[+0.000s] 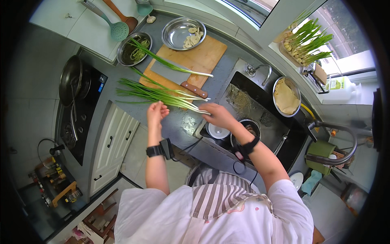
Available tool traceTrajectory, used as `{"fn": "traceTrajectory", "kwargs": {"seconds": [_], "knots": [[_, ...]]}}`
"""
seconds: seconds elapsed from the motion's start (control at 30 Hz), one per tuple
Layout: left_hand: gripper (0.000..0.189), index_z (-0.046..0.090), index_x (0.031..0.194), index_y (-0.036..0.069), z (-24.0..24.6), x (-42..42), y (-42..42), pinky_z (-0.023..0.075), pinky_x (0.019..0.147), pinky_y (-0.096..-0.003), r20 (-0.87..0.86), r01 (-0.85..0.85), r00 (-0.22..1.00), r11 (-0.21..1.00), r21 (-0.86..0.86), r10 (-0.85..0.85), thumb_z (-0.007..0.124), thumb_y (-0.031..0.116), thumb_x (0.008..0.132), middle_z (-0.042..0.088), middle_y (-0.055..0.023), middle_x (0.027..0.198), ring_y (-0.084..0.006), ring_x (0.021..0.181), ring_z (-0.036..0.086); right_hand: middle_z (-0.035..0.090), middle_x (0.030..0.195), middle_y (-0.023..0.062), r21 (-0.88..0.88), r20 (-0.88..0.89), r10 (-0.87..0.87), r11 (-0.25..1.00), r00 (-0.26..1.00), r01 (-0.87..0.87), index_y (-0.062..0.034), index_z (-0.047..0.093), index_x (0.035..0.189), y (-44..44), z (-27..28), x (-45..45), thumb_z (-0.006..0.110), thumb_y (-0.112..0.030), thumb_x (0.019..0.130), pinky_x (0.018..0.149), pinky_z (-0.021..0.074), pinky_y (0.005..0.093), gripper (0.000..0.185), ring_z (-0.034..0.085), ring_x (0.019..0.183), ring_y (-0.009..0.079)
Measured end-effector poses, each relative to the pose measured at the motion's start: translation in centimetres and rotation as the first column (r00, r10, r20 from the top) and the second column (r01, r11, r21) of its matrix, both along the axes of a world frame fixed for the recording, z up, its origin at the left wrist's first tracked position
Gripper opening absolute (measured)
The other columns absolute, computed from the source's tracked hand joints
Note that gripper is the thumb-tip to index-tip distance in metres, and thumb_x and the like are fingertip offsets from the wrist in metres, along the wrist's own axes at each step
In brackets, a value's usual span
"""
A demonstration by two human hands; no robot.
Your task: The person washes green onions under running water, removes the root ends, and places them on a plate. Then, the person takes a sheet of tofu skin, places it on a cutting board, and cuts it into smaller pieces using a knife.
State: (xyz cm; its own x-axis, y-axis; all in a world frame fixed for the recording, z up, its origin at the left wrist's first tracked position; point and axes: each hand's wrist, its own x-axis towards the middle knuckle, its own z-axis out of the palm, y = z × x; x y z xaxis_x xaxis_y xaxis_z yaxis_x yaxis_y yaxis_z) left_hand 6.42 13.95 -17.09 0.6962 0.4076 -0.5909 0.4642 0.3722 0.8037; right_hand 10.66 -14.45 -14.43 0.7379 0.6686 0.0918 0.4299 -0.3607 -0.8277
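Note:
A bunch of scallions lies across the near edge of a wooden cutting board and the grey counter. My right hand is at the white root ends, its fingers touching them; whether it grips them is unclear. Beside the green stalks, my left hand has its fingers curled; whether it holds anything cannot be made out. One more scallion lies over the blade of a kitchen knife with a wooden handle on the board. Sliced pieces sit in a steel bowl at the board's far end.
Green shreds fill part of another steel bowl. Right of the board is a sink holding roots, a white bowl and a pot. A bowl of dough-like sheets stands behind it. The cooktop with a wok is at left.

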Motion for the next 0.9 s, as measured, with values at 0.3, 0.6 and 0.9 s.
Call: {"fn": "traceTrajectory", "kwargs": {"seconds": [0.3,0.6,0.9], "knots": [[0.044,0.047,0.119,-0.005,-3.4,-1.1,-3.6,0.0452,0.097,-0.0432,0.009,-0.249,0.953,0.804,-0.54,0.302,0.059,0.026,0.09,0.05,-0.0205,0.124,-0.0302,0.114,0.052,0.055,0.112,0.014,-0.429,0.676,0.022,0.824,0.736,0.37,0.0032,0.051,0.124,9.9,-3.3,0.2,0.054,-0.015,0.078,0.086,0.0419,0.0343,0.05,0.051,0.105,0.026],[0.043,0.051,0.114,0.001,-2.5,-2.3,-7.0,0.0443,0.097,-0.0394,-0.02,-0.214,0.966,0.751,-0.624,0.259,0.068,0.028,0.085,0.057,-0.0123,0.114,-0.0257,0.11,0.053,0.052,0.09,0.0086,-0.422,0.441,-0.07,0.863,0.895,0.276,-0.0017,0.057,0.096,7.8,-2.8,-1.2,0.059,-0.009,0.07,0.075,0.0457,0.037,0.027,0.051,0.085,0.0265],[0.036,0.056,0.101,0.006,-0.5,-4.0,-12.3,0.0458,0.092,-0.0377,0.063,-0.173,0.943,0.64,-0.749,0.328,0.069,0.034,0.083,0.058,-0.0071,0.103,-0.0219,0.1,0.054,0.059,0.091,0.0139,-0.347,0.079,-0.021,0.937,0.997,0.047,-0.0036,0.057,0.091,1.4,-0.4,-3.6,0.057,-0.006,0.072,0.067,0.0512,0.0442,0.019,0.063,0.078,0.0348]]}}
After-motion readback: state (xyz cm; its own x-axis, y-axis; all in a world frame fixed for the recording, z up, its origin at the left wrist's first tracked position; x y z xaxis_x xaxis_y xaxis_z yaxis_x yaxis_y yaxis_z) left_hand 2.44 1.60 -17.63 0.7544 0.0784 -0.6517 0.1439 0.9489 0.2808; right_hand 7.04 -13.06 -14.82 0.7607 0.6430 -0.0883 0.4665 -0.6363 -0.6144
